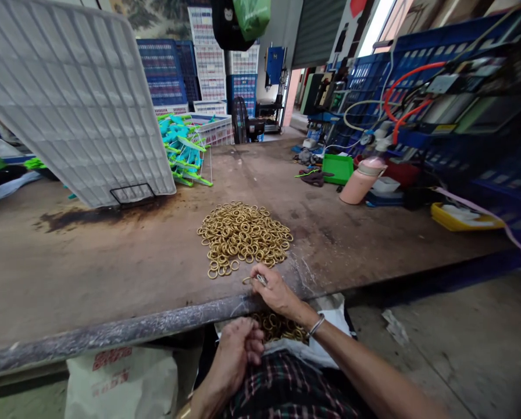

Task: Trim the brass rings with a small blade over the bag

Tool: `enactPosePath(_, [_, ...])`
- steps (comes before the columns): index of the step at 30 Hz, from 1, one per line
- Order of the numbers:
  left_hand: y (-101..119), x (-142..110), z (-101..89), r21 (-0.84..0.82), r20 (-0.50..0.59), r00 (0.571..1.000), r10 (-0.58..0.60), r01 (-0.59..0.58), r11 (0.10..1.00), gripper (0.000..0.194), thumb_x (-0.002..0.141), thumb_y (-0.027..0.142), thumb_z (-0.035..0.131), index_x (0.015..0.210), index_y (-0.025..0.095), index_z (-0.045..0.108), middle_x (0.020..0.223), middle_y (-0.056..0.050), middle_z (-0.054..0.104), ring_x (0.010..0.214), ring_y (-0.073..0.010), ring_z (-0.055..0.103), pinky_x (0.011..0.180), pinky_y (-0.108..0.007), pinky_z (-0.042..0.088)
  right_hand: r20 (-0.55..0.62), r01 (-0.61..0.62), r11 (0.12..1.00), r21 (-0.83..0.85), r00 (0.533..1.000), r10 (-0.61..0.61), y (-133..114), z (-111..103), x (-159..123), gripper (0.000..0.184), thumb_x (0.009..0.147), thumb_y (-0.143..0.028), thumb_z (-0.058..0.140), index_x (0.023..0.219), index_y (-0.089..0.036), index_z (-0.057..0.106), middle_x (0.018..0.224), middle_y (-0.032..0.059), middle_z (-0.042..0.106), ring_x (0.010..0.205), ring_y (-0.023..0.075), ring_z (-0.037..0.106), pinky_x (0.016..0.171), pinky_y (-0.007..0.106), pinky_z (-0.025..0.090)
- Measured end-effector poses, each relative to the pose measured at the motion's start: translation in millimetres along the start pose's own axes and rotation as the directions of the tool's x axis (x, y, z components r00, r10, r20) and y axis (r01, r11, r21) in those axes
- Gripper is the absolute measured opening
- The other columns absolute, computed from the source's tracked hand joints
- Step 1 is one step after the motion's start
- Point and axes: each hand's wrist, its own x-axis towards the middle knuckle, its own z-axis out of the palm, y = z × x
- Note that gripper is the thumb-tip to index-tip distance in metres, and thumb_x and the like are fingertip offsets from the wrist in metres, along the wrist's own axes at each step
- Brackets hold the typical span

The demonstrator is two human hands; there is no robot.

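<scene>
A loose pile of brass-coloured rings (pixel 245 233) lies near the table's front edge. My right hand (pixel 274 291) is closed in a pinch just in front of it. One brass ring (pixel 246 280) sticks out at its fingertips, and a silvery glint shows between the fingers. Below the edge, my left hand (pixel 238 349) is held over my lap with its fingers curled in; whether anything is inside them is hidden. Beside it, an open white sack (pixel 330 337) on my lap contains more brass rings (pixel 282 327), partly covered by my right forearm.
A white ribbed plastic panel (pixel 81 105) leans in a black wire stand on the left. Green and turquoise hangers (pixel 184 148) lie behind it. On the right are a pink bottle (pixel 361 181), a green tray (pixel 336 169) and a yellow tray (pixel 461 220).
</scene>
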Motion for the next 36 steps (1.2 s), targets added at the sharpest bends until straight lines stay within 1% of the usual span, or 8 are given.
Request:
enactPosePath(1, [4,-1,0.0,0.033,-0.024,0.995,0.094,-0.093,0.995,0.033,0.067,0.043,0.064,0.076,0.012,0.055,0.061,-0.002,0.059,0.041,-0.0074,0.049,0.036,-0.017,0.034,0.022,0.002,1.000,0.008,1.000,-0.002,-1,-1,-3,0.005,0.078,-0.019,0.042,0.080,-0.019,0.048,0.065,-0.0048,0.049,0.062,0.0102,0.045,0.061,0.020,0.034])
enactPosePath(3, [11,-2,0.6,0.089,-0.083,0.961,0.264,-0.256,0.962,0.037,0.067,0.048,0.062,0.083,0.015,0.053,0.058,0.003,0.056,0.039,-0.0063,0.045,0.034,-0.017,0.030,0.060,-0.006,1.000,0.026,0.998,0.005,-2,-1,-9,0.005,0.080,-0.021,0.043,0.081,-0.019,0.048,0.065,-0.0048,0.049,0.062,0.0099,0.046,0.061,0.020,0.035])
enactPosePath(6, [21,3,2.0,0.121,-0.098,0.923,0.372,-0.360,0.925,0.042,0.070,0.049,0.060,0.097,0.018,0.050,0.058,0.005,0.055,0.039,-0.0064,0.044,0.036,-0.017,0.031,0.089,-0.033,0.997,0.074,0.996,0.026,-4,1,-15,0.008,0.082,-0.025,0.043,0.082,-0.018,0.048,0.066,-0.0049,0.049,0.061,0.0094,0.046,0.059,0.020,0.035])
enactPosePath(11, [25,11,3.5,0.141,-0.031,0.925,0.379,-0.371,0.918,0.036,0.069,0.047,0.062,0.084,0.016,0.053,0.054,0.005,0.053,0.038,-0.0050,0.041,0.037,-0.017,0.030,0.069,-0.022,0.993,0.114,0.998,0.014,-10,3,-21,0.009,0.082,-0.026,0.045,0.078,-0.018,0.048,0.068,-0.0044,0.047,0.066,0.0094,0.044,0.061,0.019,0.034])
enactPosePath(18, [23,6,6.5,0.223,0.060,0.933,0.355,-0.360,0.906,0.031,0.072,0.046,0.059,0.079,0.016,0.056,0.058,0.003,0.054,0.041,-0.0055,0.044,0.039,-0.018,0.033,0.045,-0.134,0.989,0.070,0.990,0.131,-15,3,-23,0.012,0.079,-0.028,0.046,0.074,-0.018,0.047,0.058,-0.0073,0.039,0.055,0.0081,0.035,0.052,0.019,0.027])
enactPosePath(24, [22,7,4.2,0.232,0.096,0.939,0.330,-0.343,0.910,0.030,0.074,0.045,0.057,0.072,0.016,0.053,0.057,0.003,0.052,0.042,-0.0055,0.043,0.040,-0.017,0.033,0.074,-0.122,0.987,0.100,0.991,0.115,-18,5,-22,0.010,0.078,-0.026,0.046,0.072,-0.018,0.046,0.058,-0.0073,0.040,0.054,0.0077,0.036,0.051,0.019,0.027])
enactPosePath(29, [19,9,2.6,0.122,0.135,0.936,0.324,-0.340,0.932,0.025,0.075,0.040,0.058,0.071,0.017,0.052,0.059,0.004,0.050,0.043,-0.0051,0.042,0.043,-0.019,0.034,0.092,-0.180,0.966,0.186,0.982,0.165,-14,6,-23,0.013,0.080,-0.028,0.044,0.071,-0.018,0.046,0.057,-0.0068,0.039,0.054,0.0080,0.035,0.050,0.019,0.027])
enactPosePath(36, [18,8,3.8,-0.070,0.177,0.955,0.239,-0.230,0.971,0.019,0.076,0.033,0.059,0.073,0.016,0.050,0.059,0.004,0.049,0.044,-0.0053,0.041,0.042,-0.019,0.033,0.107,-0.176,0.929,0.325,0.983,0.149,-8,10,-24,0.018,0.083,-0.033,0.041,0.074,-0.019,0.046,0.060,-0.0051,0.047,0.056,0.0090,0.042,0.056,0.020,0.034])
